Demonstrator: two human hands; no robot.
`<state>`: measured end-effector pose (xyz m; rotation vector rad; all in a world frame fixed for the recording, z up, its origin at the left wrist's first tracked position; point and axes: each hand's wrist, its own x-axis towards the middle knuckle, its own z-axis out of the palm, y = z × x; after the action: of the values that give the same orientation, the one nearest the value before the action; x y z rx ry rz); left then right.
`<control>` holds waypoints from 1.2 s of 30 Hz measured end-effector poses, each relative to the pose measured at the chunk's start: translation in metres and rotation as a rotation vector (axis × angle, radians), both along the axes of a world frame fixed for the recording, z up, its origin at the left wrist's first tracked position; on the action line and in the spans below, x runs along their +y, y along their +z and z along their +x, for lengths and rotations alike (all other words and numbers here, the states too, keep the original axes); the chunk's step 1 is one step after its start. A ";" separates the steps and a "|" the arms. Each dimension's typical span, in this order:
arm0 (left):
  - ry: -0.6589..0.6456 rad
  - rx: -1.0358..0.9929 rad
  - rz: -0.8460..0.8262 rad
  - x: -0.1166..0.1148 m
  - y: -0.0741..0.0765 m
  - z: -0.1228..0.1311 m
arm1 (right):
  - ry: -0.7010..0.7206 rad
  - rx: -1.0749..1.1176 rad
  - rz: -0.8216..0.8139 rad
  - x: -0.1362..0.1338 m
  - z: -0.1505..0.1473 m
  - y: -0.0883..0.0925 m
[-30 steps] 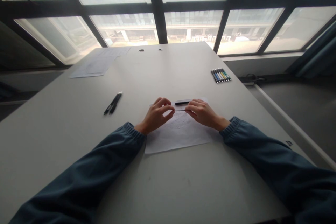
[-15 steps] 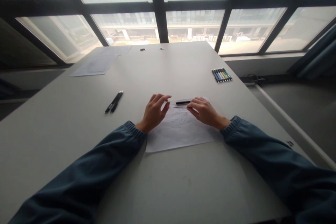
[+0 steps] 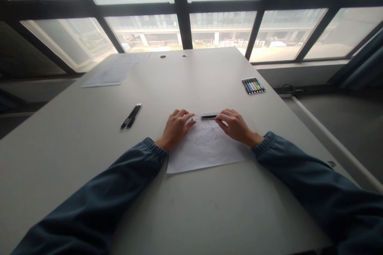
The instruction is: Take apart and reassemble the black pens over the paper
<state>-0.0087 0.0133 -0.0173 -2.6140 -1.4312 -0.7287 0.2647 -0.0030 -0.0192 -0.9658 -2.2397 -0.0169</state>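
Note:
A white sheet of paper [image 3: 206, 153] with a faint pencil drawing lies on the grey table [image 3: 191, 215] in front of me. My left hand [image 3: 176, 127] rests on the sheet's upper left corner, fingers stretched out and holding nothing. My right hand [image 3: 235, 125] sits at the sheet's upper right, its fingertips pinched at the right end of a black pen [image 3: 208, 116] that lies along the paper's top edge. The thin dark rod seen earlier cannot be told apart from the pen. Both arms wear dark blue sleeves.
Two black pens [image 3: 131, 116] lie to the left of the sheet. A row of several coloured markers [image 3: 253, 85] sits near the table's right edge. More papers [image 3: 115, 71] lie at the far left corner. Large windows [image 3: 215, 28] stand behind the table.
My left hand let go of the thin dark rod and settled flat on the paper. My right hand carried the rod up to the black pen at the sheet's top edge.

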 end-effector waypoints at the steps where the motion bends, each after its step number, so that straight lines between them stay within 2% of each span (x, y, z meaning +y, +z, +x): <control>1: -0.001 0.005 -0.010 0.000 0.000 0.000 | 0.000 -0.001 -0.002 0.000 0.000 0.000; 7: -0.031 -0.019 -0.035 0.001 0.001 -0.001 | 0.004 -0.003 -0.003 0.000 0.000 -0.001; 14: -0.102 -0.125 0.062 0.004 -0.002 -0.001 | 0.018 0.016 -0.013 0.000 -0.001 0.000; 25: -0.166 -0.311 0.103 -0.002 0.002 0.004 | 0.021 0.016 -0.004 0.000 -0.001 -0.001; 30: -0.232 -0.337 0.089 -0.004 0.003 0.005 | 0.024 0.017 0.005 0.000 -0.001 -0.001; 36: -0.238 -0.349 0.074 -0.005 0.005 0.006 | 0.031 0.013 0.003 -0.001 -0.001 0.000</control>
<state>-0.0032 0.0086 -0.0127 -2.7253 -1.1386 -1.2941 0.2637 -0.0038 -0.0192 -0.9265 -2.2422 -0.0002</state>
